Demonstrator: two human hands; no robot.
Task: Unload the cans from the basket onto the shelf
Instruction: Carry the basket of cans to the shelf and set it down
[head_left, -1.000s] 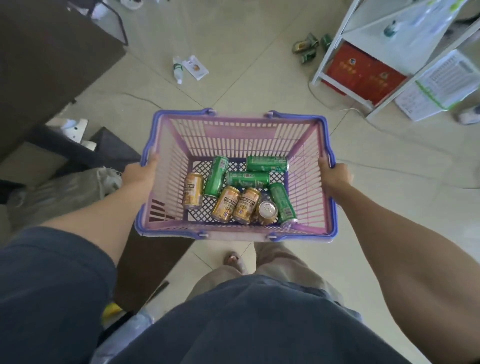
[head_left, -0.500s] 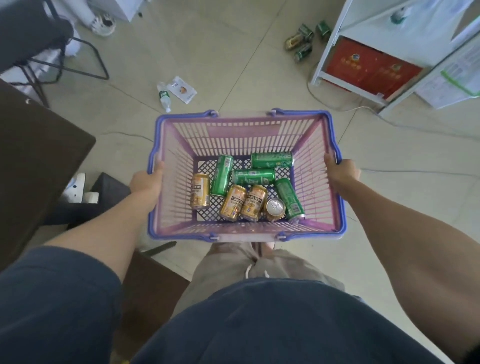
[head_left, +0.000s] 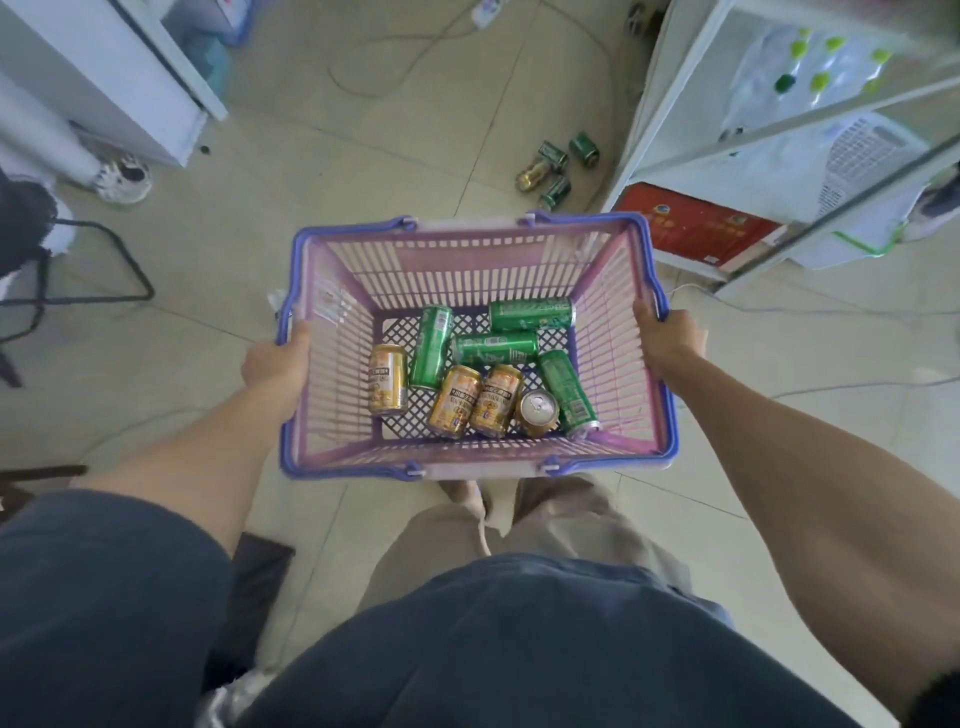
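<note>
I hold a pink basket with a purple rim (head_left: 467, 244) in front of my body, above the floor. My left hand (head_left: 275, 364) grips its left rim and my right hand (head_left: 670, 343) grips its right rim. On the basket's mesh floor lie several cans: green cans (head_left: 496, 347) toward the back and right, gold cans (head_left: 387, 379) toward the front, one gold can (head_left: 537, 410) standing with its silver top up. The white shelf (head_left: 670, 83) stands ahead on the right, its frame just beyond the basket's far right corner.
Several loose cans (head_left: 550, 169) lie on the tiled floor by the shelf's left leg. A red box (head_left: 696, 228) sits on the shelf's bottom level. White furniture (head_left: 104, 78) is at the top left, a black chair frame (head_left: 78, 270) at the left, cables (head_left: 415, 57) across the floor ahead.
I have walked forward with the basket: the shelf and floor cans are nearer, the dark table at the left has dropped out of view. Both hands keep their grip.
</note>
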